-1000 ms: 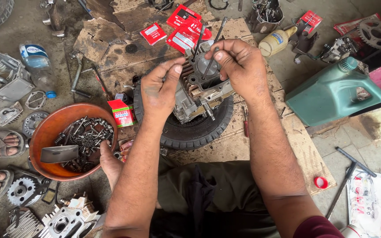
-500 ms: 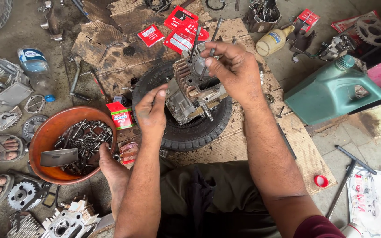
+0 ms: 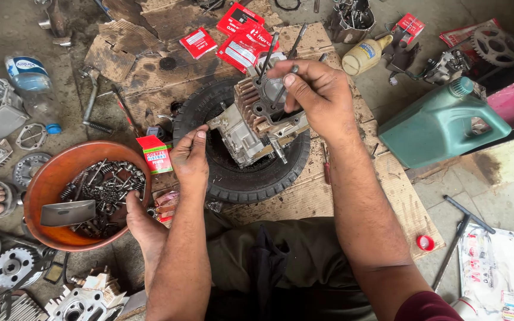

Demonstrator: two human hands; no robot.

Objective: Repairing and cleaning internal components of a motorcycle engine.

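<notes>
Two hands: our right hand (image 3: 316, 95) pinches a stud (image 3: 293, 69) atop the engine (image 3: 257, 122) on the tyre (image 3: 251, 178); left hand (image 3: 190, 159), fingers loosely curled, at its left side.

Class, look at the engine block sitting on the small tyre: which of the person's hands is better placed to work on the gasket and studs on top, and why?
Probably the right hand: its fingers already sit at the gasket among the studs. The left hand rests lower, beside the engine block, by the tyre.

Maroon sleeve (image 3: 426, 306), dark olive trousers (image 3: 292, 267).
</notes>
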